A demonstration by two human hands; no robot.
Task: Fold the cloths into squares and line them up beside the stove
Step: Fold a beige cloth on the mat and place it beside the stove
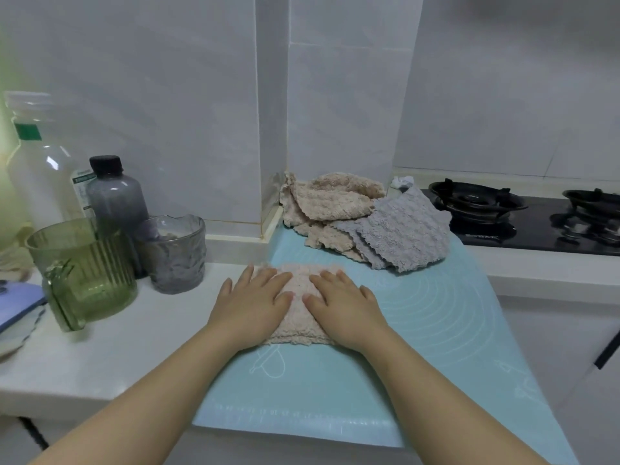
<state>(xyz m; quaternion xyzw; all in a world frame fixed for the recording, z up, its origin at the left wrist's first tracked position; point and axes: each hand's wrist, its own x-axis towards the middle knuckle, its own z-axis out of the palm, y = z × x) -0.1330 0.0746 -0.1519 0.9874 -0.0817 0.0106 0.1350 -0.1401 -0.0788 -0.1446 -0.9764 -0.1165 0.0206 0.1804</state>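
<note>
1. The white worktop runs along the tiled wall, with the black gas stove set into it at the far right.
2. A pale teal mat printed with rings lies on the worktop, and its near edge hangs over the front.
3. At the far end of the mat, just beside the stove, is a loose heap: beige cloths against the wall corner and a grey cloth lying partly over them (none of them squared).
4. A folded pinkish cloth lies at the mat's left edge, near the heap but apart from it.
5. The left hand and right hand press flat on this cloth side by side, fingers straight and slightly spread, thumbs nearly meeting.
6. To the left stand a green ribbed jug, a clear bottle, a dark bottle and a grey glass.
</note>
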